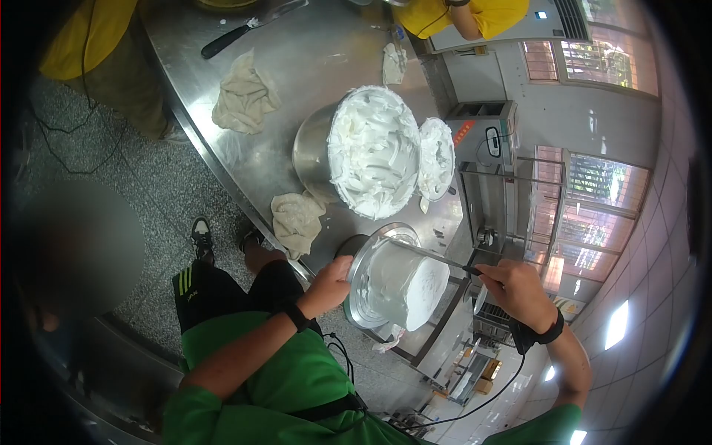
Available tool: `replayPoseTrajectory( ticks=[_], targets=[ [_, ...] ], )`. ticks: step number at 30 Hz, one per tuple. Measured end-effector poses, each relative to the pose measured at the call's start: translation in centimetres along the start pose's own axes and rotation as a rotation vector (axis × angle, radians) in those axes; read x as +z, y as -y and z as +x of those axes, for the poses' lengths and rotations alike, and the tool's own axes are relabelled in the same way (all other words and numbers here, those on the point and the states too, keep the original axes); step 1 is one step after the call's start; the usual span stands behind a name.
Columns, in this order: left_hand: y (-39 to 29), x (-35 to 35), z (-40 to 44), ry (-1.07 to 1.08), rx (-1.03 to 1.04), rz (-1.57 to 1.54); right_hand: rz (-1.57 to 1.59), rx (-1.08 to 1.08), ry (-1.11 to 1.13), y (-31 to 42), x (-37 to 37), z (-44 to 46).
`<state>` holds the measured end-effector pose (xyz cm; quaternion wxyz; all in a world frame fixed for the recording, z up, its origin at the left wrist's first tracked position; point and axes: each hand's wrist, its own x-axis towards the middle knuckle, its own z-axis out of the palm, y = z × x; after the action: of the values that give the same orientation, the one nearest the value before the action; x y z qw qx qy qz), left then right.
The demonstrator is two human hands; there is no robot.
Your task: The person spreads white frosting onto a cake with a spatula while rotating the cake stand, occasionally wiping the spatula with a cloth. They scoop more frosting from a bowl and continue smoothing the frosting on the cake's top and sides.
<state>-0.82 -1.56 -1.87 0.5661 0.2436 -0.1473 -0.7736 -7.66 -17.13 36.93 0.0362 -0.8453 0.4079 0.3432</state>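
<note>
A round cake coated in white cream (411, 285) sits on a metal cake turntable (361, 293). My left hand (328, 285) is at the turntable's rim, its fingers curled against the edge. In my right hand (513, 294) is the dark handle of an icing spatula (434, 256), whose long blade lies along the side of the cake. Beside the turntable, a large metal bowl (310, 144) is heaped with white whipped cream (374, 152). Behind the bowl is another round shape covered in cream (436, 158).
Crumpled cloths (245, 93) (297, 222) lie on the steel table (200, 89), with a smaller cloth (394, 64) farther off. A second spatula (226, 41) rests near the far end. People in yellow (89, 37) stand around the table; another person is at the left.
</note>
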Motion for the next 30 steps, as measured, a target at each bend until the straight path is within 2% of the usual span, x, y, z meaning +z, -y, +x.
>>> replayPoseTrajectory(
  ticks=[2, 4, 11, 13, 14, 16, 17, 19, 20, 22, 23, 25, 26, 28, 29, 30],
  targets=[
    [-0.6, 0.1, -0.2, -0.028, 0.003, -0.079, 0.006, 0.005, 0.006, 0.1, -0.1, 0.0],
    [-0.4, -0.2, -0.3, -0.035, -0.107, 0.137, 0.004, 0.010, 0.006, 0.2, -0.1, 0.0],
    [0.1, 0.2, 0.8, 0.023, -0.068, 0.116, -0.002, 0.004, 0.006, 0.5, -0.3, 0.1],
    [0.1, 0.5, 1.2, -0.045, 0.157, -0.094, 0.006, 0.018, 0.001, 0.6, -0.4, 0.1],
    [0.8, 0.2, 1.2, -0.047, 0.156, -0.096, 0.006, 0.018, 0.004, 0.5, -0.3, 0.1],
    [3.6, -0.7, 1.3, -0.273, 0.170, 0.478, -0.002, 0.019, 0.002, 0.3, -0.2, 0.1],
    [4.3, -0.9, 1.0, -0.274, 0.170, 0.477, -0.002, 0.019, 0.003, 0.3, -0.2, 0.1],
    [3.8, -0.7, 0.5, -0.158, -0.052, 0.555, -0.014, 0.016, -0.013, 0.3, -0.1, 0.1],
    [3.5, -0.4, 0.3, -0.158, -0.054, 0.555, -0.013, 0.016, -0.012, 0.3, -0.1, 0.1],
    [0.5, 1.1, 0.0, -0.110, -0.229, 0.524, -0.021, 0.018, -0.013, 0.3, -0.1, 0.1],
    [1.0, 0.9, 0.4, -0.109, -0.228, 0.524, -0.022, 0.019, -0.012, 0.3, -0.1, 0.1],
    [4.1, -0.2, 1.8, -0.077, -0.082, 0.377, -0.031, 0.014, -0.019, 0.4, -0.2, 0.1],
    [5.2, -0.4, 2.6, -0.077, -0.082, 0.376, -0.032, 0.014, -0.019, 0.3, -0.2, 0.1],
    [5.8, -0.4, 3.7, -0.126, 0.213, 0.221, -0.040, 0.020, -0.010, -0.1, 0.0, 0.0],
    [6.1, -0.7, 3.5, -0.128, 0.213, 0.220, -0.041, 0.018, -0.008, -0.2, 0.1, 0.0],
    [5.1, -0.8, 3.0, -0.178, 0.171, 0.359, -0.044, 0.016, -0.016, -0.2, 0.1, 0.0]
  ],
)
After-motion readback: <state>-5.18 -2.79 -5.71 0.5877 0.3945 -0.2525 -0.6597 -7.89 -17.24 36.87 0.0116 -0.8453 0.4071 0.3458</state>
